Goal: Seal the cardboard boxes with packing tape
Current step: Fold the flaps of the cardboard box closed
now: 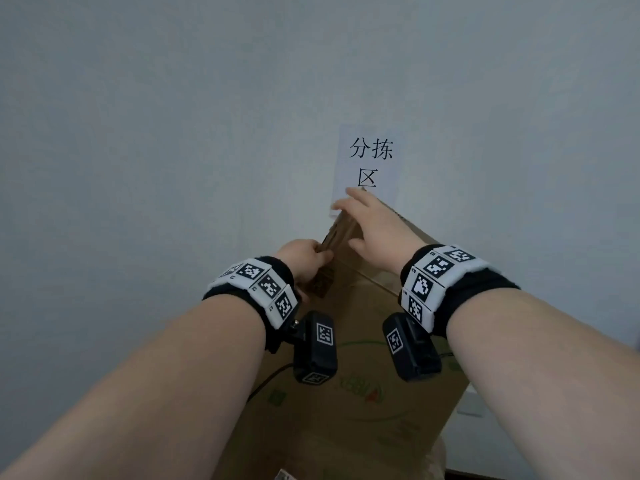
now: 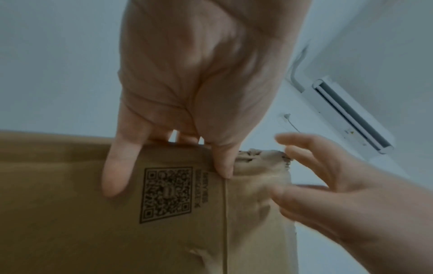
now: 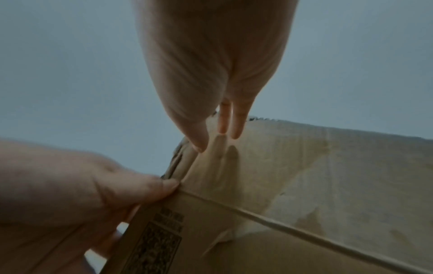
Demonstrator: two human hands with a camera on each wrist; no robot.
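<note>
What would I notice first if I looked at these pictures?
Two bare arms reach up to a tall cardboard box in the middle. The left hand grips its top edge beside a square code print, and the right hand lies flat on the top flap. Behind, a paper sign hangs on the wall.

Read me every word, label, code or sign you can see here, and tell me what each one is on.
"分拣区": paper sign on the wall.
QR code on the box: a code, no words.
Small print beside the code: too blurred to read.
Green and red logo on the box front: too blurred to read.
</note>
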